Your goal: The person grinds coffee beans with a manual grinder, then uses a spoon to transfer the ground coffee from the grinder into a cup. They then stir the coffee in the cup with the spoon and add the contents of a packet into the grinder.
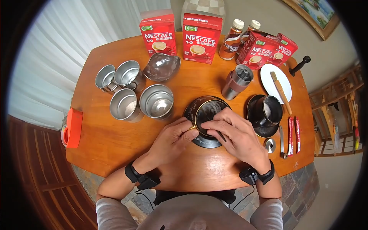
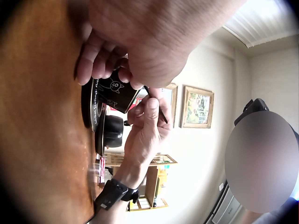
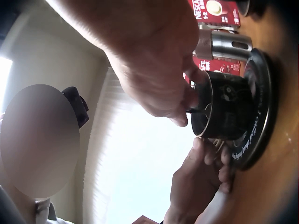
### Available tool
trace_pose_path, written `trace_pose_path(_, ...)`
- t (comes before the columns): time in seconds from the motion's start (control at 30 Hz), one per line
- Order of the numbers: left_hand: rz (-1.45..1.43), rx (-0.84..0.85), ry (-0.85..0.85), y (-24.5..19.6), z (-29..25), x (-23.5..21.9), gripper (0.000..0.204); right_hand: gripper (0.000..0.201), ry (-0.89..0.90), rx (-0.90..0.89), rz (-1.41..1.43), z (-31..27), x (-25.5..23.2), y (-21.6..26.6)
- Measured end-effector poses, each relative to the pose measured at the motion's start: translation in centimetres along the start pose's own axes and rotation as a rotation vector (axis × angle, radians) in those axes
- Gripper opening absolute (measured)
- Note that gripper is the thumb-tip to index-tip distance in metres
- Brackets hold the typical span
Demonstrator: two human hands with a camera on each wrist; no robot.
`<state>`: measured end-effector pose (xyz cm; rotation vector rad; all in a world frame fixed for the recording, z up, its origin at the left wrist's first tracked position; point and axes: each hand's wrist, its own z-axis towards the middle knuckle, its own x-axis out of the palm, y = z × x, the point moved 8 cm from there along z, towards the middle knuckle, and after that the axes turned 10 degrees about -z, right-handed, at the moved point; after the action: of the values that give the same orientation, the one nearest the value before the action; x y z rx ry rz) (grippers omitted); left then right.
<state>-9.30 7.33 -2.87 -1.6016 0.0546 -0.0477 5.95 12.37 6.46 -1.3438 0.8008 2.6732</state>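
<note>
Head view: the cup [image 1: 208, 109] is seen from above, the table [image 1: 188, 168] spread around it. Left wrist view: the cup is faced closely from its left, the frame turned sideways. Right wrist view: it is faced closely from its right. Cup and saucer [image 1: 209, 143] are shared by both wrist views.

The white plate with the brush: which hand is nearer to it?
Right. The right hand, at a black cup, is below and left of the white plate in the head view; the left hand, at that cup's left side, is farther left.
</note>
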Motion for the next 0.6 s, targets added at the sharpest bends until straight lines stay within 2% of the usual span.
trace_pose_path(0.07, 0.050, -0.014, 0.047, 0.4, -0.1, -0.1, 0.028, 0.036, 0.004, 0.001, 0.027, 0.0, 0.3, 0.0)
trace_pose_path(0.17, 0.067, -0.018, 0.069, 0.3, 0.0, 0.0, 0.030, 0.032, -0.030, 0.001, -0.101, 0.0, -0.3, -0.1)
trace_pose_path(0.37, 0.051, -0.027, 0.070, 0.3, 0.0, 0.0, 0.030, 0.018, 0.072, 0.047, -0.282, 0.2, -1.7, 0.0)
trace_pose_path(0.47, 0.065, -0.015, 0.069, 0.4, -0.1, -0.1, 0.030, 0.014, 0.127, 0.086, -0.209, -0.2, -2.3, -0.8)
trace_pose_path(0.6, 0.075, 0.002, 0.060, -0.1, 0.0, 0.1, 0.030, 0.015, -0.035, 0.036, -0.157, 0.1, -2.6, -0.7)
